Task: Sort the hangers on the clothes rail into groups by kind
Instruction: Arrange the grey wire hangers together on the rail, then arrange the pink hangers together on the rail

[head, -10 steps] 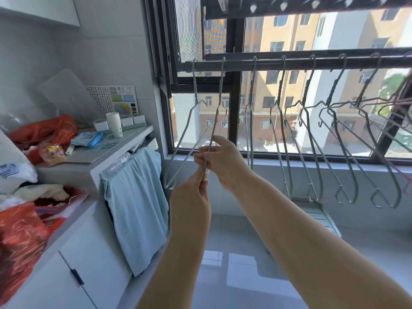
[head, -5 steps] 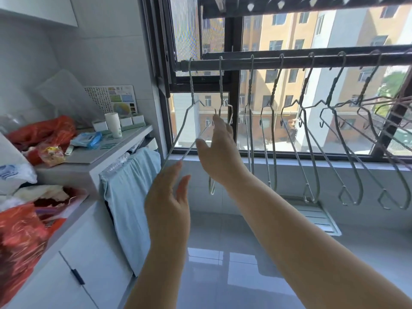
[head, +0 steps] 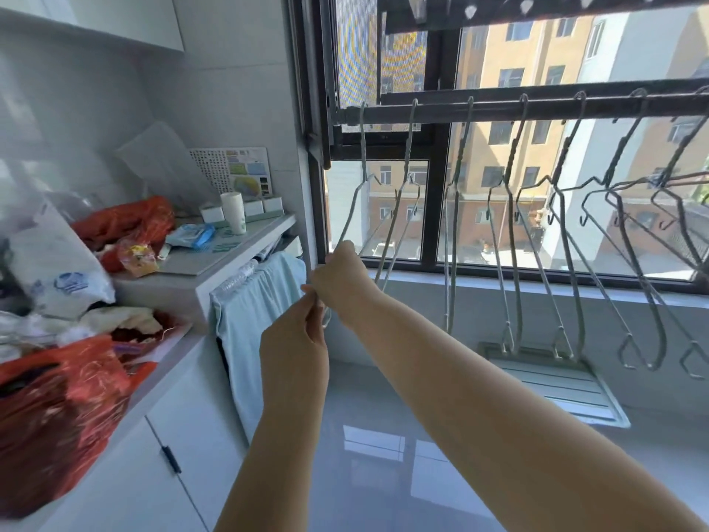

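A dark clothes rail point(head: 498, 109) runs across the window with several thin metal wire hangers on it. The two leftmost hangers point(head: 356, 201) hang close together at the rail's left end. My right hand point(head: 341, 282) grips their lower ends, and my left hand point(head: 295, 339) pinches the same wire tips just below it. Further right, more wire hangers point(head: 510, 240) dangle apart from one another, some with small hooks on their arms point(head: 652, 232).
A white cabinet point(head: 215, 263) on the left holds red plastic bags point(head: 57, 408), a white cup and packets. A pale blue cloth point(head: 253, 324) hangs off its edge. A grey slatted board point(head: 556, 385) leans below the window sill.
My left hand, open half a second ago, has risen and now pinches the hanger tips. My right hand dropped from the hanger's shoulder to its lower end. The view shifted left.
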